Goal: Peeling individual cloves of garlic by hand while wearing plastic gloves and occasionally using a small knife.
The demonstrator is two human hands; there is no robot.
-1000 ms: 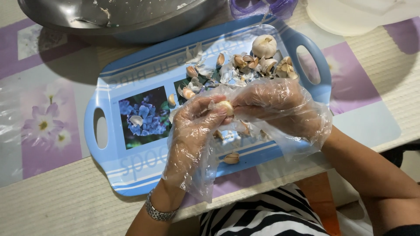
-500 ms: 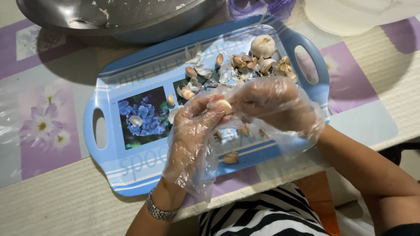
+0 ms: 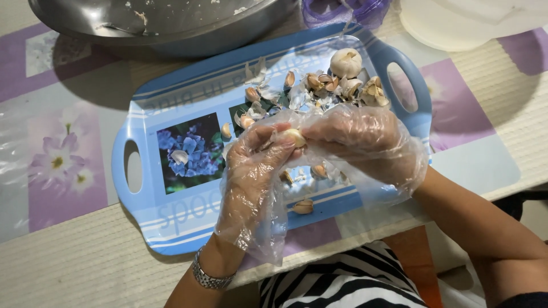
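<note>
There is one view only, from a camera worn on the person's head. It looks steeply down and slightly forward over the near edge of the tabletop (image 3: 74, 274), close enough that the forearms enter from the bottom of the frame and the striped lap shows below the edge. The left hand (image 3: 251, 171) and right hand (image 3: 365, 142) sit near the centre, over a blue tray (image 3: 171, 219) that fills most of the middle. The far side is cut off, so a metal bowl (image 3: 171, 23) there shows only in part. With no second view, nothing overlaps.
</note>
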